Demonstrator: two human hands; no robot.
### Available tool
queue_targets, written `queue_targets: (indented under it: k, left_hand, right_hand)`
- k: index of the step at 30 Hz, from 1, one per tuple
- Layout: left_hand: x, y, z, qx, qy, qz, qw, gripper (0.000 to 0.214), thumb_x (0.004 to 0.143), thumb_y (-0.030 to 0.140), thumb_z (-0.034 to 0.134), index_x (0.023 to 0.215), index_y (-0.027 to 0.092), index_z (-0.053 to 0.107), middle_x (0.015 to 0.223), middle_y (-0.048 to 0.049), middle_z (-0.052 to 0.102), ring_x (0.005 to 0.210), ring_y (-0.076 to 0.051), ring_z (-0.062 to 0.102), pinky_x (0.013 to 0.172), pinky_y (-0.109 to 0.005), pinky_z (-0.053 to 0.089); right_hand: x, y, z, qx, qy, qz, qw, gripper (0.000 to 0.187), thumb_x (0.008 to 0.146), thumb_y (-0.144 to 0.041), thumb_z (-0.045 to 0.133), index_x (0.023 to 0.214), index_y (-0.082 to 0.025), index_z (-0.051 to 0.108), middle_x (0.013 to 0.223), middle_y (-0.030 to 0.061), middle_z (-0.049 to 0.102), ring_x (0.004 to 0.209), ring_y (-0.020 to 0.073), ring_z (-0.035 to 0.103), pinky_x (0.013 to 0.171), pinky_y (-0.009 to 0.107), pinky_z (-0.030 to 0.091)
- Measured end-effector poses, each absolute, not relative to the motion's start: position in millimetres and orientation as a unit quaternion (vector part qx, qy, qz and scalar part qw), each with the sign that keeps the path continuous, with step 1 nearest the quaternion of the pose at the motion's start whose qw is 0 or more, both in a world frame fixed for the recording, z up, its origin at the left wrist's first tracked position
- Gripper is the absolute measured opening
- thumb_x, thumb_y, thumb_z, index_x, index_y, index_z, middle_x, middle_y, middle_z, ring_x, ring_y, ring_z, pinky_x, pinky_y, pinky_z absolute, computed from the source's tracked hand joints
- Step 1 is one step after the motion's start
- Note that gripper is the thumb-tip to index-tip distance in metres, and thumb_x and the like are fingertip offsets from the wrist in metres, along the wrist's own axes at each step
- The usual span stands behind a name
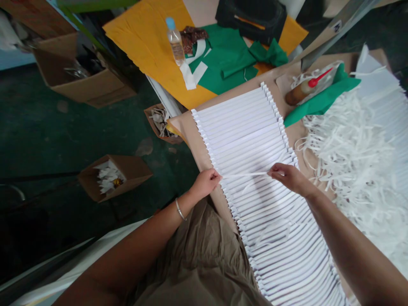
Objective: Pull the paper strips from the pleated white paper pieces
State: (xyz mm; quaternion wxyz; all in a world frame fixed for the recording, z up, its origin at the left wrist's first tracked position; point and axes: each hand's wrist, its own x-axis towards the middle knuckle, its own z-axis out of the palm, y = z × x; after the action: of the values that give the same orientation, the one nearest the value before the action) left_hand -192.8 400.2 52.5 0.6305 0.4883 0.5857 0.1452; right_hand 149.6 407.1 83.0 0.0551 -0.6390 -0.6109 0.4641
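A narrow white strip is stretched between my two hands, above a long row of white folded paper pieces laid overlapping on the brown-covered table. My left hand pinches the strip's left end at the row's left edge. At the other end, my right hand grips it between thumb and fingers over the right part of the row. A few more loose white strips lie across the pieces near and below my hands. Small raised tabs run along both long edges of the row.
To the right lies a big heap of white strips. Beyond the row are a red-tipped glue bottle, green sheets, yellow sheets and a clear bottle with a blue cap. Cardboard boxes stand on the floor at left.
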Motion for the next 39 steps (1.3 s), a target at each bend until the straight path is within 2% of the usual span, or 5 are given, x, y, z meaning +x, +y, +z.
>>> queue_targets:
  k: [9, 14, 18, 24, 39]
  left_hand:
    - [-177, 430, 39, 0.460, 0.665, 0.151, 0.569, 0.025, 0.086, 0.027, 0.055, 0.063, 0.019, 0.053, 0.048, 0.0046, 0.057, 0.045, -0.010, 0.054, 0.053, -0.022, 0.041]
    - [-167, 437, 28, 0.459, 0.685, 0.158, 0.544, 0.021, 0.088, 0.026, 0.053, 0.068, 0.019, 0.054, 0.051, 0.0040, 0.059, 0.044, -0.009, 0.054, 0.050, -0.021, 0.039]
    - [-164, 437, 17, 0.459, 0.709, 0.147, 0.515, 0.020, 0.089, 0.028, 0.052, 0.070, 0.019, 0.054, 0.055, 0.0034, 0.062, 0.045, -0.010, 0.055, 0.052, -0.023, 0.041]
    - [-163, 437, 6, 0.499, 0.734, 0.134, 0.441, 0.022, 0.088, 0.030, 0.056, 0.068, 0.021, 0.055, 0.063, 0.0003, 0.064, 0.062, -0.015, 0.062, 0.062, -0.026, 0.044]
    - [-160, 440, 12, 0.541, 0.744, 0.086, 0.382, 0.023, 0.089, 0.030, 0.054, 0.068, 0.022, 0.053, 0.068, -0.0013, 0.064, 0.069, -0.018, 0.061, 0.066, -0.029, 0.040]
  right_hand:
    - [187, 469, 69, -0.747, -0.581, 0.319, 0.047, 0.034, 0.077, -0.053, 0.066, 0.073, -0.020, 0.066, 0.060, 0.0011, 0.064, 0.059, 0.0159, 0.058, 0.057, 0.027, 0.043]
    - [195, 499, 60, -0.751, -0.559, 0.347, 0.050, 0.021, 0.084, -0.036, 0.060, 0.088, -0.016, 0.067, 0.072, 0.0062, 0.072, 0.064, 0.0152, 0.062, 0.062, 0.026, 0.044]
    - [197, 516, 56, -0.775, -0.563, 0.285, 0.030, 0.024, 0.081, -0.039, 0.069, 0.087, -0.016, 0.068, 0.068, 0.0075, 0.071, 0.064, 0.0154, 0.063, 0.061, 0.026, 0.042]
    - [193, 528, 57, -0.779, -0.547, 0.303, 0.046, 0.016, 0.086, -0.028, 0.064, 0.092, -0.014, 0.069, 0.068, 0.0079, 0.070, 0.063, 0.0144, 0.061, 0.061, 0.025, 0.041]
    - [203, 536, 23, -0.773, -0.585, 0.227, 0.091, 0.026, 0.081, -0.037, 0.060, 0.088, -0.014, 0.069, 0.068, 0.0066, 0.071, 0.068, 0.0209, 0.066, 0.066, 0.030, 0.049]
